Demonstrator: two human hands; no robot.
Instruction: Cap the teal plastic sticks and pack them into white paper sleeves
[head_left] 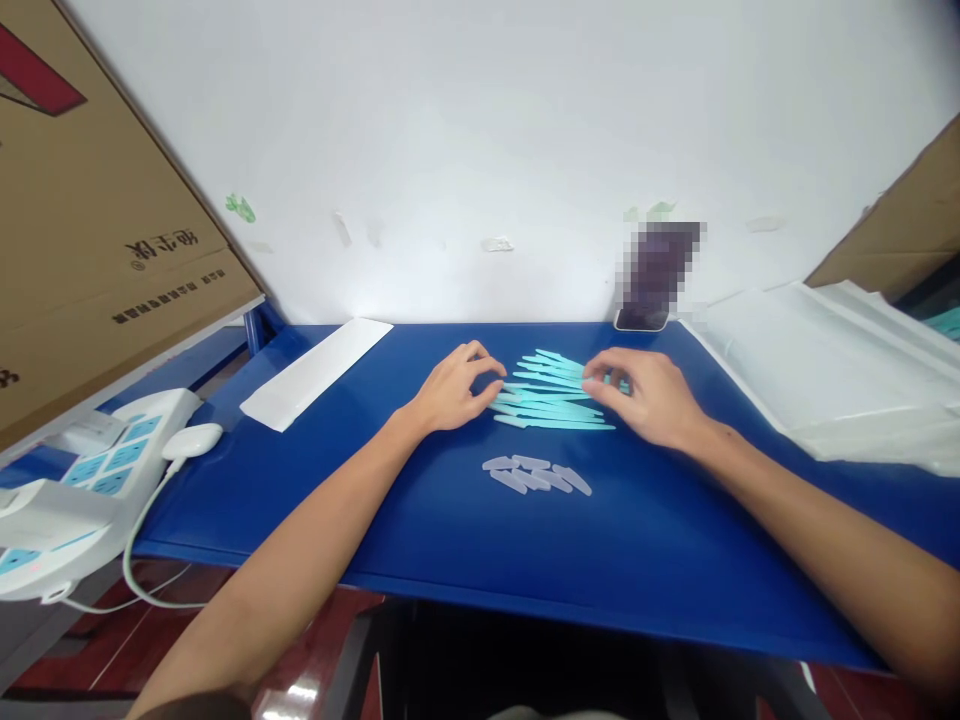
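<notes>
A loose pile of several thin turquoise plastic sticks (551,395) lies on the blue mat (637,540). My left hand (454,388) rests at the pile's left end, fingers curled and pinching at the stick tips. My right hand (649,395) sits at the pile's right end, fingers bent and touching the sticks there. Nearer to me, between my forearms, lies a small cluster of several clear plastic caps (536,475), untouched by either hand.
A white paper strip (315,372) lies at the mat's back left. A white power strip (82,480) with a plug and cable sits left. Stacked clear plastic bags (832,370) lie right. A phone (652,275) leans on the wall. Cardboard boxes (90,230) flank both sides.
</notes>
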